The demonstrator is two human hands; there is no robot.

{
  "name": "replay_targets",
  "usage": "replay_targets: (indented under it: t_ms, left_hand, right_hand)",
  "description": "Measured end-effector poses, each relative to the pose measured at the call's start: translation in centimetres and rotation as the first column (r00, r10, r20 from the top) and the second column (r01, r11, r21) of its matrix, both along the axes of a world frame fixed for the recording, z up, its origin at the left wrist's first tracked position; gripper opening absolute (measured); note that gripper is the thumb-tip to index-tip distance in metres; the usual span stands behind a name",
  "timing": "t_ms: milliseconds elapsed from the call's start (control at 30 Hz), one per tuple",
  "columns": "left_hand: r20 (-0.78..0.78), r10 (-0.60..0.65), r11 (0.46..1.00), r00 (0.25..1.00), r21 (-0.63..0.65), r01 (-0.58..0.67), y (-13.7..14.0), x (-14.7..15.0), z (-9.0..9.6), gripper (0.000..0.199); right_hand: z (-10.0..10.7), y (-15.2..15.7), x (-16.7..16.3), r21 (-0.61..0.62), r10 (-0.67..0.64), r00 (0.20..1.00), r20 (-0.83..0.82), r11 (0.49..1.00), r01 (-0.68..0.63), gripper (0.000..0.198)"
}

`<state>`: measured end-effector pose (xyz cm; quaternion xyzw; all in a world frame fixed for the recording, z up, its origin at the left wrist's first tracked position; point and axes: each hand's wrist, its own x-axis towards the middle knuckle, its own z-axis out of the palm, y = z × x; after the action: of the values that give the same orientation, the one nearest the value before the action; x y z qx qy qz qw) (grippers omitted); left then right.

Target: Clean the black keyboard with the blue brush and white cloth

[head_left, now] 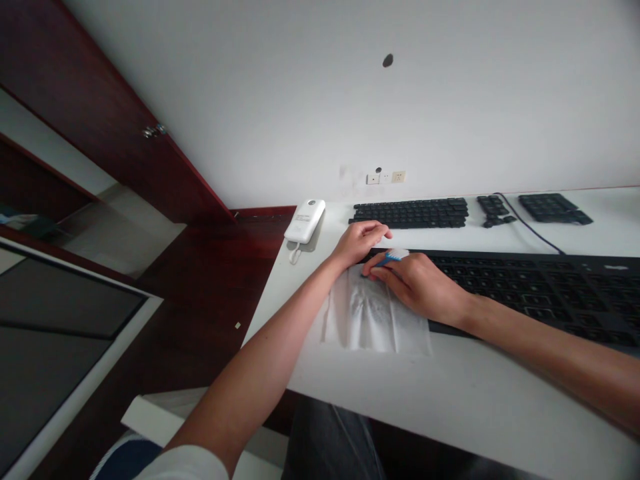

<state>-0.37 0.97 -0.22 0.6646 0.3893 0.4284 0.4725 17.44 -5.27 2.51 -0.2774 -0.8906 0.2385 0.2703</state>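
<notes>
My right hand (420,283) is closed around a small blue-and-white brush-like tool (395,256), low over the left end of a black keyboard (545,280) whose keycaps are largely off. Under that hand a thin white tissue (373,323), creased and smudged grey, lies over the keyboard's left front corner and onto the desk. My left hand (360,241) rests at the keyboard's back left corner, fingers loosely bent and apart, with nothing seen in them. The tool's lower end is hidden by my right fingers.
Loose black keycaps (413,213) lie in rows behind the keyboard, with a smaller group (493,210) and a number-pad group (553,208) to the right. A cable (530,227) runs between these. A white handheld device (306,221) with a strap sits at the white desk's (340,373) back left.
</notes>
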Motion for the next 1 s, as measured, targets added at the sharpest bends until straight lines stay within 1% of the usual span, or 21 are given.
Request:
replay_targets:
  t_ms: [67,167,267,333,467,600,700,767,833,933,1000]
  left_hand:
    - [-0.008,0.012,1.0,1.0,-0.01,-0.012,0.0,0.1,0.0,0.036]
    - [-0.033,0.021,1.0,0.999,-0.014,-0.022,0.1,0.1,-0.1,0.037]
    - [-0.041,0.015,1.0,0.999,0.001,-0.015,0.2,0.0,-0.2,0.037]
    - [-0.04,0.011,1.0,0.999,0.003,-0.011,0.2,0.0,-0.2,0.037]
    - [-0.03,-0.002,1.0,1.0,0.001,0.002,0.0,0.0,0.0,0.037]
    - [-0.043,0.009,0.999,0.999,0.031,-0.007,0.0,0.0,0.1,0.035]
    - [-0.051,0.023,1.0,0.998,0.022,-0.022,-0.1,0.0,0.3,0.035]
    - [-0.048,0.035,0.999,0.998,0.005,-0.035,-0.2,0.0,0.5,0.034]
    - [-0.037,0.044,0.999,0.998,-0.005,-0.044,-0.3,-0.1,0.7,0.034]
    - [-0.043,0.054,0.998,0.998,-0.028,-0.055,-0.4,-0.1,0.8,0.034]
    - [-0.06,0.064,0.997,0.996,-0.044,-0.067,-0.3,-0.1,0.8,0.034]
  right_hand:
    - [0.0,-0.1,-0.1,-0.022,0.003,1.0,0.011,1.0,-0.002,0.03]
    - [-0.1,-0.2,-0.2,-0.021,0.017,1.0,0.008,1.0,-0.017,0.03]
    - [0.3,-0.3,-0.1,0.012,0.035,0.999,-0.013,0.999,-0.035,0.028]
    - [1.0,-0.4,0.1,0.041,0.03,1.0,0.002,0.999,-0.03,0.028]
    - [3.1,-0.4,0.7,0.049,0.031,0.994,0.106,0.998,-0.037,0.03]
    - [4.8,-0.1,1.4,0.078,0.08,0.977,0.197,0.992,-0.096,0.027]
    - [5.3,0.0,2.0,-0.006,0.09,0.939,0.331,0.996,-0.093,0.026]
    - [5.3,-0.1,2.2,-0.06,0.092,0.91,0.405,0.995,-0.074,0.023]
    - [5.1,-0.2,2.3,-0.079,0.097,0.886,0.453,0.995,-0.068,0.02]
    - [4.1,0.0,2.4,-0.081,0.118,0.881,0.458,0.993,-0.091,0.026]
    - [3.4,0.2,2.4,-0.065,0.127,0.894,0.431,0.992,-0.109,0.019]
